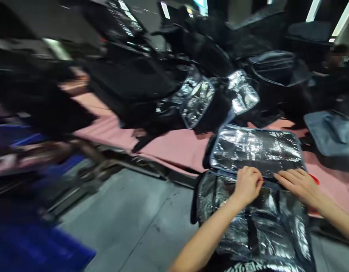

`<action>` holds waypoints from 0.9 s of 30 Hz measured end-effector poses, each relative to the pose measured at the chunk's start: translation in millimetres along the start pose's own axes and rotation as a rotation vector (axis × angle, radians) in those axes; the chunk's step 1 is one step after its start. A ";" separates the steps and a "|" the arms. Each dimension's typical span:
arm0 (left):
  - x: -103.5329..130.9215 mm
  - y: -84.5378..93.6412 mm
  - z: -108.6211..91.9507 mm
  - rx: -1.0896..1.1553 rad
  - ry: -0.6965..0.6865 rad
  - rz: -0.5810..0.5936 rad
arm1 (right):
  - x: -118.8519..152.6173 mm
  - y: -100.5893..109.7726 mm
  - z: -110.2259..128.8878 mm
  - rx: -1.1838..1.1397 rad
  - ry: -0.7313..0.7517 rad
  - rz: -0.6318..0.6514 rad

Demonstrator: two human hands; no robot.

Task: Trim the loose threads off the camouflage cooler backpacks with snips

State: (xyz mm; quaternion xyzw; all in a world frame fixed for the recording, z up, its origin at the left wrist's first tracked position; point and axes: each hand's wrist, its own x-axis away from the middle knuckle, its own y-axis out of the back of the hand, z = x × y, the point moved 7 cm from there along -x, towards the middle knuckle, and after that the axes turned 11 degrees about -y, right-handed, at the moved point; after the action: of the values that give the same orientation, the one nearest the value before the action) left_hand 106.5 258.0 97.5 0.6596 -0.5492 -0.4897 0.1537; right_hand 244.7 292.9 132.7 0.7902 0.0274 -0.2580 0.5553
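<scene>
An insulated bag (237, 230) with silver foil lining stands open in front of me. Its foil-lined lid (256, 149), edged in grey-blue binding, is folded back onto the pink table. My left hand (249, 186) has its fingers curled in a pinch on the bag's edge where lid and body meet. To its right, my right hand (299, 187) grips the same edge, fingers pointing left and its thumb mostly hidden. A dark strip of material lies between the two hands. Something red (314, 179) shows just behind my right hand.
The pink-covered table (177, 149) runs across the view, piled with black bags (132, 75) and other foil-lined lids (198, 100). Blue crates (41, 241) stand blurred at lower left. Grey floor (126, 215) lies between. A person (337, 68) is at far right.
</scene>
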 end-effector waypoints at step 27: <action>2.7 4.3 14.3 0.073 -0.067 -0.126 | -14.9 -10.7 0.9 0.061 -0.073 -0.018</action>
State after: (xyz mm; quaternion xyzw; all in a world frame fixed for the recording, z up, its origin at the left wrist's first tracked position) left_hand 92.1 258.9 92.6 0.6813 -0.5289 -0.4997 0.0801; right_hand 227.9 299.8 129.8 0.7965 0.0062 -0.2921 0.5293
